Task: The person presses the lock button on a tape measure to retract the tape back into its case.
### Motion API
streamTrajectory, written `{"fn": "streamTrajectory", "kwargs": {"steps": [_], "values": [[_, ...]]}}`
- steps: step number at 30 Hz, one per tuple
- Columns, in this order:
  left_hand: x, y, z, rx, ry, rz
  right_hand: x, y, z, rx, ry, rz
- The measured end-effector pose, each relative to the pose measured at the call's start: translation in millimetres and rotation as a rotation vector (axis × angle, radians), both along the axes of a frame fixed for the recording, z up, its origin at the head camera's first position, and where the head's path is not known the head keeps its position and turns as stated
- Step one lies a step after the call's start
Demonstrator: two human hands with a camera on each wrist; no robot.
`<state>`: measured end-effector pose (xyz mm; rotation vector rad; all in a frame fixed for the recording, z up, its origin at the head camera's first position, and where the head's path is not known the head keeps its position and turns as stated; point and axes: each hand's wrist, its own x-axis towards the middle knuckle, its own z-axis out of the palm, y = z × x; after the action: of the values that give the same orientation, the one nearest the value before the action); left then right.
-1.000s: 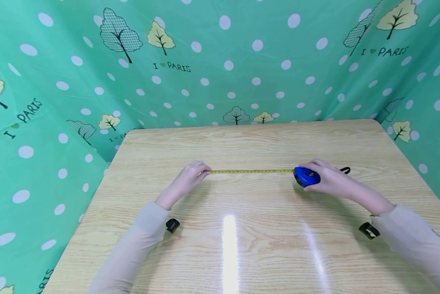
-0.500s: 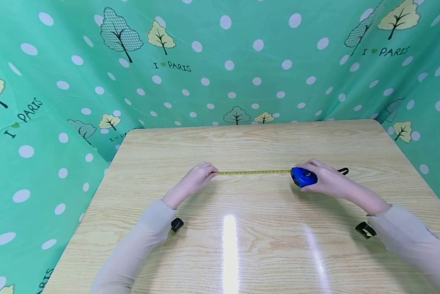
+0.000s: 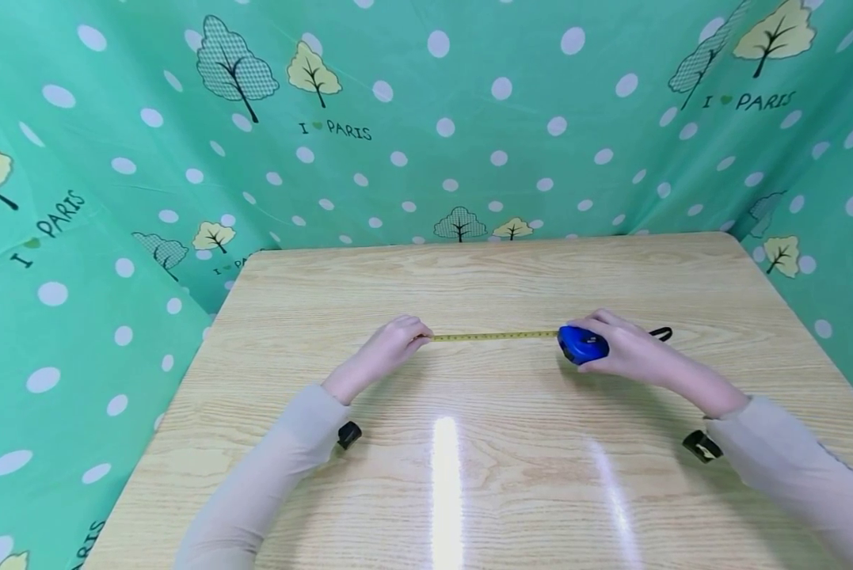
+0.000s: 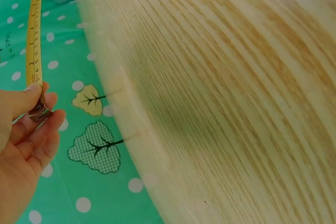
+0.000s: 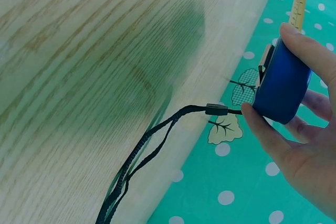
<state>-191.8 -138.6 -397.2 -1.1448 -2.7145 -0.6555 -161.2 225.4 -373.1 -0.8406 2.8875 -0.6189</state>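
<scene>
A blue tape measure [image 3: 581,344] is held above the table by my right hand [image 3: 629,352], its thumb and fingers gripping the case on either side. Its yellow blade [image 3: 493,336] stretches out straight to the left. At the far end, my left hand [image 3: 386,352] pinches the blade's metal end hook [image 4: 41,112] between thumb and fingers. In the right wrist view a black wrist strap [image 5: 173,119] hangs from the case [image 5: 283,80]. The left wrist view shows the blade's printed numbers [image 4: 33,45] running up to the case.
The wooden table [image 3: 512,285] has light grain and a bright reflection near its front. A green dotted curtain [image 3: 397,119] with printed trees hangs behind and along both sides. Dark wrist-camera mounts [image 3: 702,446] sit at both sleeves.
My left hand has moved right with the blade's end, and my right hand slightly left with the case. The exposed stretch of blade has become shorter.
</scene>
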Motion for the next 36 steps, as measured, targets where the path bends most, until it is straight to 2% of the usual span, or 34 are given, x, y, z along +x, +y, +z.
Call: {"fn": "streamTrajectory", "kwargs": {"steps": [5,13,30,36], "values": [[-0.6,2.8,-0.6,-0.015,-0.013,-0.005,0.4,-1.8,-0.5,-0.001,-0.003,-0.001],[1.4,9.2,-1.2,-0.033,0.030,-0.041,1.4,-6.1,-2.7,-0.001,0.013,0.013],[2.7,16.5,1.1,-0.096,0.027,-0.055,0.8,-15.1,-6.3,-0.009,0.043,0.051],[3.3,21.5,-2.6,-0.093,0.040,-0.084,0.9,-20.6,-7.4,0.003,0.044,0.058]]}}
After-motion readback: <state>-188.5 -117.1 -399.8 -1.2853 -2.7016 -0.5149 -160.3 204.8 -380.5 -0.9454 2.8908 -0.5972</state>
